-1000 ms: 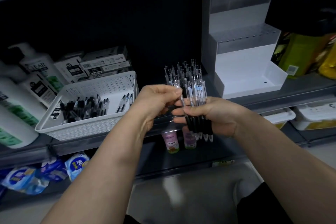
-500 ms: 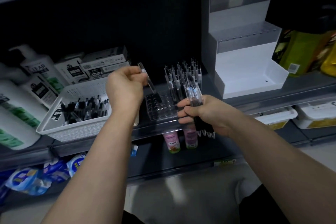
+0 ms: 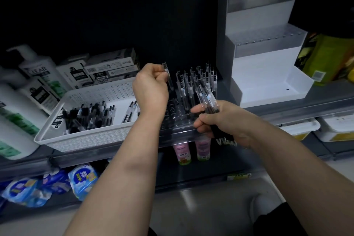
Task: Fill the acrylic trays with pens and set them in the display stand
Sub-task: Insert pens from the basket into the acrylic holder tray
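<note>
A clear acrylic tray [image 3: 177, 115] with rows of holes sits on the shelf between my hands. Several pens [image 3: 193, 84] stand upright in its back rows. My left hand [image 3: 150, 90] pinches a single pen [image 3: 168, 77], held nearly upright over the tray's left side. My right hand [image 3: 220, 120] grips a bundle of pens [image 3: 207, 101] at the tray's front right corner, their tips pointing down past the shelf edge. The white stepped display stand [image 3: 268, 74] is on the shelf to the right; another acrylic tray [image 3: 268, 41] sits on its middle step.
A white perforated basket [image 3: 92, 136] with several loose pens lies left of the tray. Shampoo bottles [image 3: 38, 74] and boxes [image 3: 111, 67] crowd the left and back. A green package [image 3: 325, 57] stands right of the stand. Small bottles [image 3: 191, 151] sit below the shelf edge [image 3: 287, 111].
My left hand drew one pen from the bundle, carried it left, and now holds it more upright over the tray. My right hand stayed beside the tray with the bundle.
</note>
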